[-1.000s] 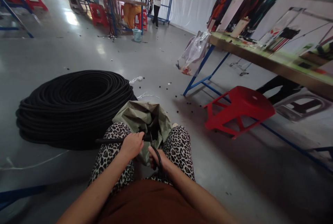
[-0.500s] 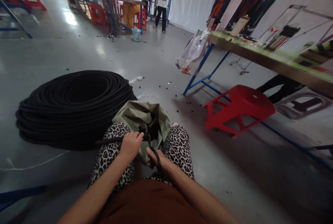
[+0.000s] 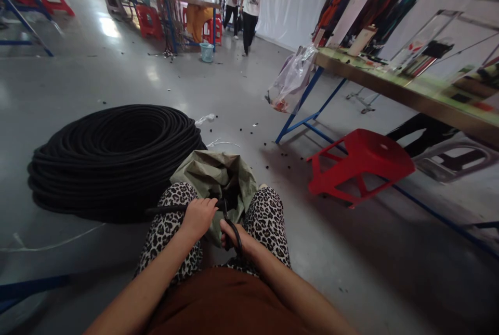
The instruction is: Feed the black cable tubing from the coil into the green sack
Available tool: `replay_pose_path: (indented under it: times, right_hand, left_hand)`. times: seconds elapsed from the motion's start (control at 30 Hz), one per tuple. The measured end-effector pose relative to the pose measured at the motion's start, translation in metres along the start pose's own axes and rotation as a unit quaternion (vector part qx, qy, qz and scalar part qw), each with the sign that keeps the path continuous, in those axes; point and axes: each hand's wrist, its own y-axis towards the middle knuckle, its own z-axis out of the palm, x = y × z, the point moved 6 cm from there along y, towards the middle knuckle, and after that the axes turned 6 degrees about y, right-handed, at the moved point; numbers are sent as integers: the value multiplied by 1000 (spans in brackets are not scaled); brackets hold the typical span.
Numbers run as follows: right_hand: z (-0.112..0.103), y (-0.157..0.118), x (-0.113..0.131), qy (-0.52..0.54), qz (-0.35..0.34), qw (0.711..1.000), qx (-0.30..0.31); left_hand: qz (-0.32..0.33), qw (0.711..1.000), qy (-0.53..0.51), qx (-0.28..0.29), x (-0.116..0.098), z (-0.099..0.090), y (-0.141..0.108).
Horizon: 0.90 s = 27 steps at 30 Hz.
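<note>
My left hand [image 3: 199, 216] is closed round a black cord [image 3: 166, 210] that lies across my left knee, its short end poking out past my fingers. Black-handled scissors [image 3: 235, 235] are gripped in my right hand [image 3: 242, 241], and their blades point up at that cord end. Whether the blades touch the cord I cannot tell. Between my knees, just beyond both hands, an olive-green sack [image 3: 208, 166] stands with its mouth spread and dark pieces inside. A big coil of black cord [image 3: 117, 163] rests on the floor to the left.
A red stool [image 3: 362, 161] is at the right, beside a blue-legged worktable [image 3: 362, 67] with a clear plastic bag [image 3: 290, 80] hanging from its corner. Small black bits [image 3: 284, 154] dot the floor. Two people [image 3: 250, 0] are at the back, near a light-blue basket [image 3: 206, 52].
The people at the back have come a little closer. The whole view has shifted slightly. My hands keep nearly the same pose, with the scissors still at the cord's end.
</note>
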Motion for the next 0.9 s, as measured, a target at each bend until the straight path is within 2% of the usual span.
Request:
replay_pose_path:
  times: [0.23, 0.4, 0.67, 0.9]
  right_hand:
    - [1, -6, 9, 13, 29, 999, -32]
    - [2, -5, 9, 28, 12, 999, -14]
    - [-2, 4, 0, 24, -6, 999, -31]
    - [-2, 0, 2, 11, -3, 998, -57]
  left_hand:
    - [18, 1000, -4, 18, -4, -2, -1]
    - [32, 999, -4, 28, -5, -1, -1]
    - [49, 998, -20, 27, -4, -1, -1]
    - [46, 998, -15, 26, -3, -3, 1]
